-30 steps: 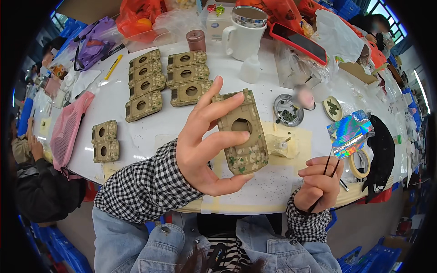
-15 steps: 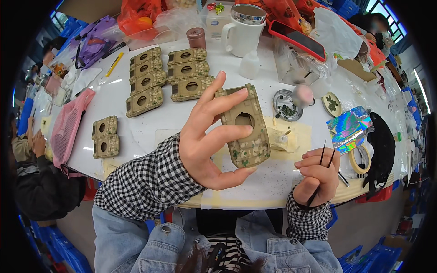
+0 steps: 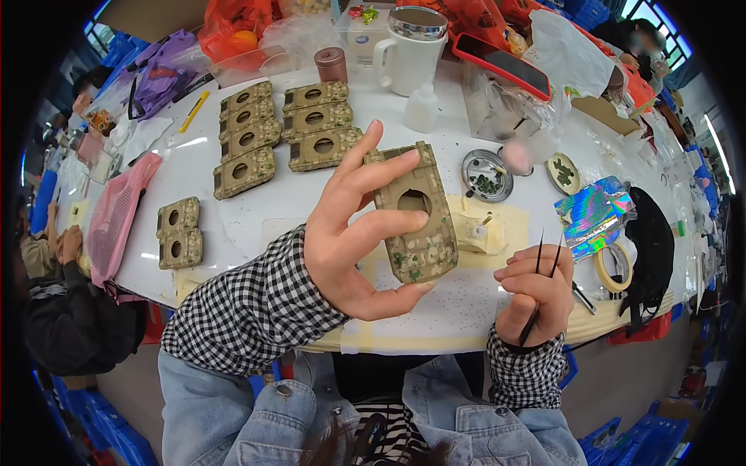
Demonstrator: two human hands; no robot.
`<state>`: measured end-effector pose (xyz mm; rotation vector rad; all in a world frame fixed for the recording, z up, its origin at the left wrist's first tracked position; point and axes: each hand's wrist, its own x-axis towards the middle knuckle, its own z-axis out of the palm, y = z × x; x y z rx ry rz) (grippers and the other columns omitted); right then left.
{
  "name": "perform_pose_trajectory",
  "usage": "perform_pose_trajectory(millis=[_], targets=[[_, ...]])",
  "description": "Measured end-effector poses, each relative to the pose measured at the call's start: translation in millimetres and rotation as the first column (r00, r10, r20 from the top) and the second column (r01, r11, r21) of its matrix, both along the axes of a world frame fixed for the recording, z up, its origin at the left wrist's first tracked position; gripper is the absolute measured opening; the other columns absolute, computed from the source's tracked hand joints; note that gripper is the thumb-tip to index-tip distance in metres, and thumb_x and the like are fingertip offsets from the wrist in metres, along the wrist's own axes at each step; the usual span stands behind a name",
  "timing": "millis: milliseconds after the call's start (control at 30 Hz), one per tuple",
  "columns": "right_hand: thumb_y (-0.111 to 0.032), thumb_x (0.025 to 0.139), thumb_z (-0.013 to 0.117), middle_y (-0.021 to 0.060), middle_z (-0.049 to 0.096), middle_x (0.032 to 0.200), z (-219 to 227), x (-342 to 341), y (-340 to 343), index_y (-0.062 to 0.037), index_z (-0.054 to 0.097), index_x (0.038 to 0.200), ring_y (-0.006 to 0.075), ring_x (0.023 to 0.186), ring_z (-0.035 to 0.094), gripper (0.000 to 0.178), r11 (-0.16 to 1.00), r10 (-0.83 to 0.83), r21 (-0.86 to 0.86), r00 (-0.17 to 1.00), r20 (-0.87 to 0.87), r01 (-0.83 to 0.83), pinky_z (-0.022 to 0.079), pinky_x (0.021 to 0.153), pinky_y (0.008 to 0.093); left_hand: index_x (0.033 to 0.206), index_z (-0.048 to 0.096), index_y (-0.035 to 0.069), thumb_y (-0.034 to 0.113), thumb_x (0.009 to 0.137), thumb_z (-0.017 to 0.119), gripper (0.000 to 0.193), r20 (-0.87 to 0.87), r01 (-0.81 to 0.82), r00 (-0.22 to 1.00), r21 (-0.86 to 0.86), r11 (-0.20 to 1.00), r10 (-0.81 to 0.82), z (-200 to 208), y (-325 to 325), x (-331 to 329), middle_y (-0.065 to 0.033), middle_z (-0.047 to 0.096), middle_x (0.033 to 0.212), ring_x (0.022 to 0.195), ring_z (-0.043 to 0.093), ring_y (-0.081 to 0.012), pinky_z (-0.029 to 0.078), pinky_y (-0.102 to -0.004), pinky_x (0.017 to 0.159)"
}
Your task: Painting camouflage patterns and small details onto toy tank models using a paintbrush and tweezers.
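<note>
My left hand [image 3: 342,233] grips a camouflage-patterned model tank hull [image 3: 423,247] with a round hole in its top, holding it tilted above the table. One finger lies at the hole's edge, others along the sides. To the right, my right hand [image 3: 536,291] is closed on black tweezers [image 3: 549,268], their tips apart and pointing up, with nothing visible between them. Beyond the hands a round metal dish [image 3: 487,175] holds small dark green pieces. A shallow cream dish [image 3: 562,172] beside it holds similar pieces.
More camouflage hulls [image 3: 243,169] stand in rows at left. Behind are a white mug [image 3: 414,58], a small white bottle [image 3: 422,109] and a red-edged phone [image 3: 501,66]. Tape [image 3: 614,268], iridescent packet [image 3: 594,217] and black bag [image 3: 651,248] lie right; a pink mesh bag [image 3: 120,221] lies left.
The tweezers have turned slightly in my right hand, so their tips show farther apart. My left hand still holds the hull in nearly the same place.
</note>
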<state>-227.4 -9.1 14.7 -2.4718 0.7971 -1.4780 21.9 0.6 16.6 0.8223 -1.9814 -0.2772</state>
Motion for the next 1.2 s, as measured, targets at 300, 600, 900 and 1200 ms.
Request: perform_pose_trajectory(millis=[300,600,900,1200], targets=[[-0.027,0.091,0.057,0.0063,0.065,0.075,1,0,0,-0.0065,0.056,0.080,0.0256,0.079,0.056,0.023,1.000,0.010,0.016,1.000,-0.015,-0.009,0.049,0.072,0.0363,0.110,0.053,0.009,0.017,0.062,0.079,0.055,-0.013,0.018,1.000,-0.002,1.000,-0.018,-1,0,-1,-0.0242,0.036,0.136,0.133,0.018,-0.0543,0.036,-0.0578,0.100],[-0.021,0.066,0.080,0.0084,0.067,0.096,13,14,-1,-0.0039,0.063,0.107,0.0264,0.086,0.058,0.048,1.000,-0.012,-0.026,0.978,-0.210,0.007,0.048,0.078,0.0339,0.100,0.059,0.004,0.022,0.059,0.079,0.048,-0.063,0.002,0.998,-0.084,0.996,-0.008,2,1,-9,-0.0278,0.048,0.123,0.119,0.047,-0.0437,0.022,-0.0624,0.106],[-0.022,0.058,0.081,0.0074,0.068,0.092,8,16,-3,-0.0044,0.065,0.105,0.0253,0.084,0.059,0.053,0.999,-0.009,-0.048,0.983,-0.185,0.000,0.049,0.076,0.0330,0.099,0.059,0.004,0.023,0.060,0.079,0.047,-0.039,0.031,0.999,-0.092,0.995,-0.035,1,2,-14,-0.0276,0.048,0.124,0.121,0.043,-0.0465,0.024,-0.0627,0.105],[-0.019,0.057,0.081,0.0077,0.066,0.086,3,17,-3,-0.0025,0.066,0.104,0.0252,0.080,0.058,0.052,0.998,0.004,-0.053,0.985,-0.174,-0.014,0.049,0.072,0.0328,0.100,0.060,0.004,0.022,0.061,0.079,0.047,-0.048,0.034,0.998,-0.072,0.997,-0.038,-3,3,-16,-0.0268,0.047,0.127,0.123,0.040,-0.0496,0.025,-0.0606,0.105]])
